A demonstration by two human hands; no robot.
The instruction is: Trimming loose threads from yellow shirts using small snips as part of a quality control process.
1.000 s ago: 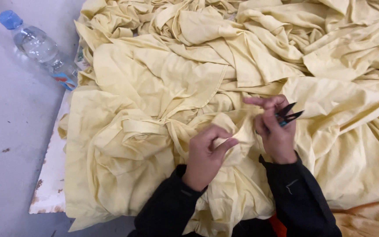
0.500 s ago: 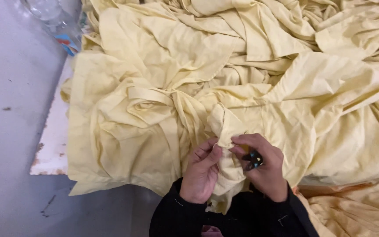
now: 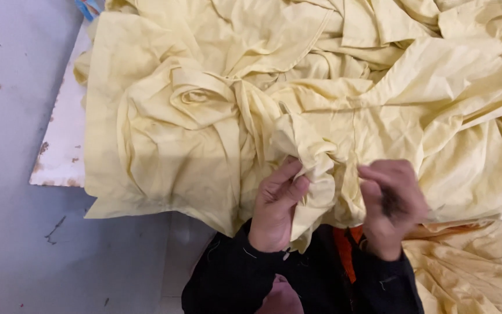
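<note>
**Grey floor, white board, a heap of pale yellow cloth**

Grey concrete floor (image 3: 24, 232) fills the left of your view, and a chipped white board (image 3: 59, 157) lies on it under the edge of the yellow fabric pile (image 3: 216, 87). No bin or box shows; the cloth lies loose, heaped over the board and spreading off the top and right edges. A scrap of a blue thing (image 3: 88, 7) peeks out at the top left, too little of it to tell what it is.

The fold of yellow cloth (image 3: 315, 168) you are working on rises as a crumpled ridge at the near edge of the pile, right between your hands. Your left hand (image 3: 275, 206) pinches it: thumb on the far side, fingers (image 3: 297, 186) curled against the near side, so the fold is clamped in your fingertips. Your right hand (image 3: 390, 206) sits just beside that ridge, blurred, fingers bent inward around a small dark thing (image 3: 389, 200) (too smeared to name); whether it also grips the cloth you cannot tell from here.

Both wrists come up from the bottom edge in black sleeves (image 3: 233, 273), backs of the hands turned up toward you. More yellow cloth (image 3: 472, 273) hangs at the lower right.
</note>
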